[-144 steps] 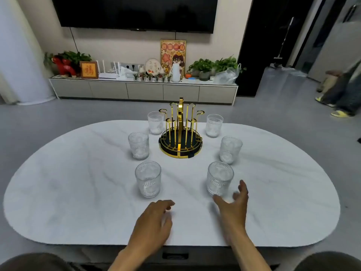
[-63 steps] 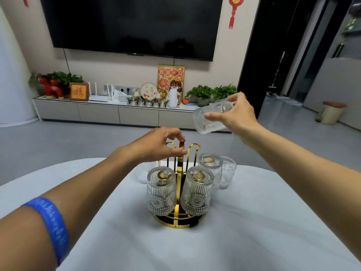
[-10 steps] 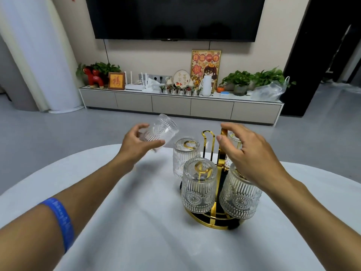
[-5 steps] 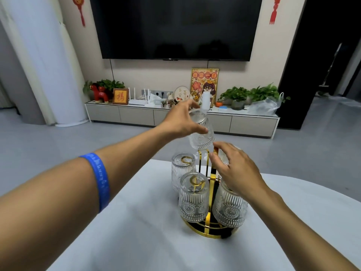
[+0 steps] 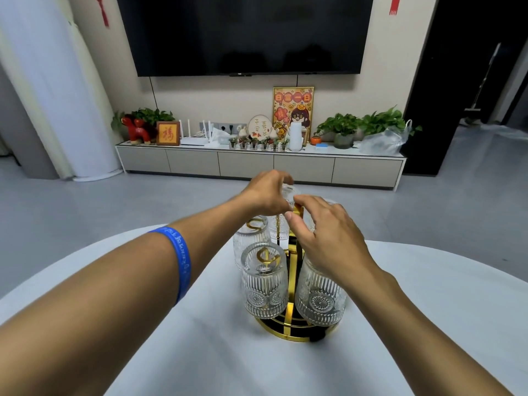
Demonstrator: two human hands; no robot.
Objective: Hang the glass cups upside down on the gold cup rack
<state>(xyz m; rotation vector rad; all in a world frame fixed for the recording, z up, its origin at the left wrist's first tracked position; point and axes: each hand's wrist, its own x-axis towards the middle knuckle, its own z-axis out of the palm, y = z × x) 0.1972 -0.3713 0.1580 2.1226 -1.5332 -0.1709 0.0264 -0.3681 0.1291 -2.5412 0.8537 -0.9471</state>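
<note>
Here, left hand (image 5: 267, 192) grips glass cup (image 5: 289, 192).

A large dark television (image 5: 245, 35) hung on the beige wall (image 5: 380, 67) above a long low grey cabinet (image 5: 257, 164) crowded with potted plants (image 5: 363, 125), a framed picture (image 5: 293, 112) and ornaments. The floor (image 5: 85, 204) was smooth grey; a white column (image 5: 57, 90) stood left.
</note>
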